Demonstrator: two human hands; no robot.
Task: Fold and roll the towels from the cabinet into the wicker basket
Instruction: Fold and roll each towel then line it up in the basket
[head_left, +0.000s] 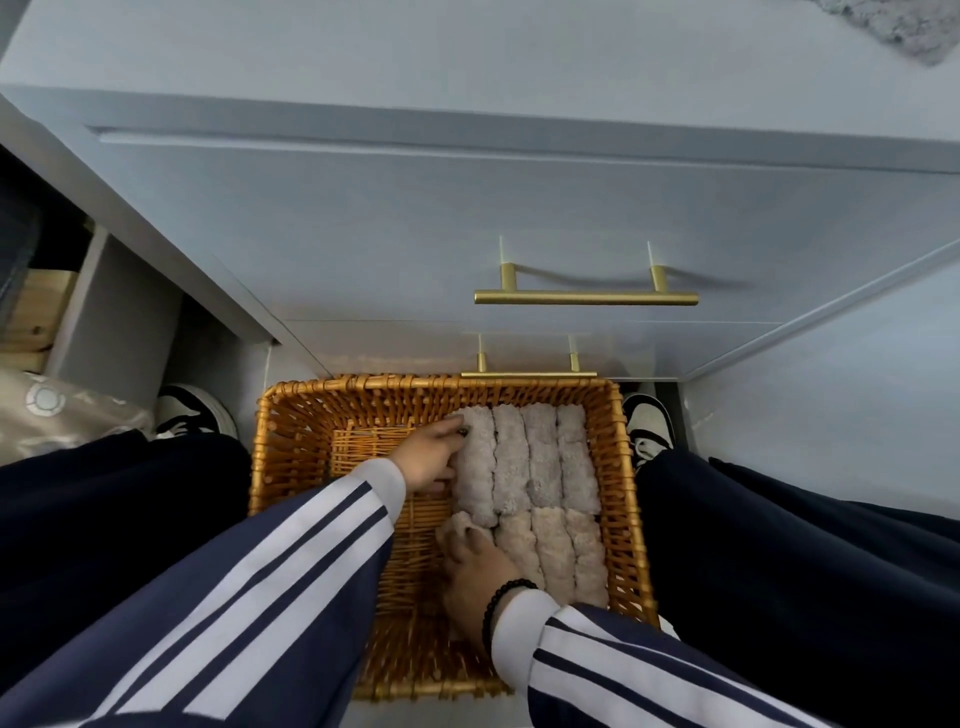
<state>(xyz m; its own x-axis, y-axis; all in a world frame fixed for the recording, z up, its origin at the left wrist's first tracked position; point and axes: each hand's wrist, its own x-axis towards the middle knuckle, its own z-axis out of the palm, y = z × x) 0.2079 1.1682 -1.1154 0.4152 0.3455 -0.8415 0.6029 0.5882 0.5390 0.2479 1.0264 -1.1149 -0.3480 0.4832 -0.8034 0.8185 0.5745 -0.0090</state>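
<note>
right hand (478, 577) covers nearest towel (462, 525) | basket (291, 415) near rim behind sleeves

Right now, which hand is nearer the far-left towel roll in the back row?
Left. The left hand touches that far-left roll along its left side. The right hand is nearer the camera, on the front-row roll.

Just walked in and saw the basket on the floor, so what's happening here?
A person is packing rolled towels into a wicker basket in front of a blue cabinet. The left hand presses against the far row's end roll. The right hand tucks another roll into the near row. The basket's left part is still bare.
</note>
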